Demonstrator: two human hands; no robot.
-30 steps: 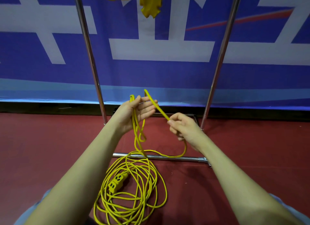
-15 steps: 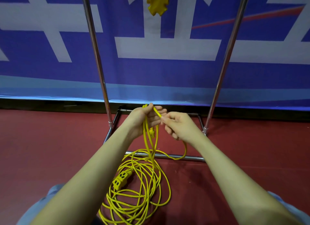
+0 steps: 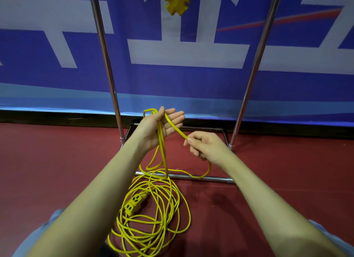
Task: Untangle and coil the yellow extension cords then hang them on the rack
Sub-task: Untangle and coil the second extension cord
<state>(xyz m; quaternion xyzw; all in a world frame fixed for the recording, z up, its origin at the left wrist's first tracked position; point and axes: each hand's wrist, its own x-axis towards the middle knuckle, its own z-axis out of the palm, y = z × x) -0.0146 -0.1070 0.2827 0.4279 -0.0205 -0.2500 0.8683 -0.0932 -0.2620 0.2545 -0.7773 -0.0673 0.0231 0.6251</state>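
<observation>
Left hand [image 3: 160, 127]: palm up, fingers nearly straight, several loops of the yellow extension cord [image 3: 153, 214] draped across the palm and over its far edge. Right hand [image 3: 204, 144]: just beside the left, fingers curled, thumb and forefinger pinching one strand that runs up to the left palm. Cord, remainder: loose loops hang below the left hand; one strand sags from under the right hand; the bulk lies heaped on the red floor [image 3: 287, 176] beneath and nearer than both hands, its socket block [image 3: 134, 202] resting on the pile. Rack [image 3: 254, 69]: two chrome uprights rise beyond the hands, base bar on the floor just under them. Second yellow cord [image 3: 177, 2]: hanging above the hands, plug end showing. Blue-and-white banner [image 3: 182, 52]: behind the rack.
</observation>
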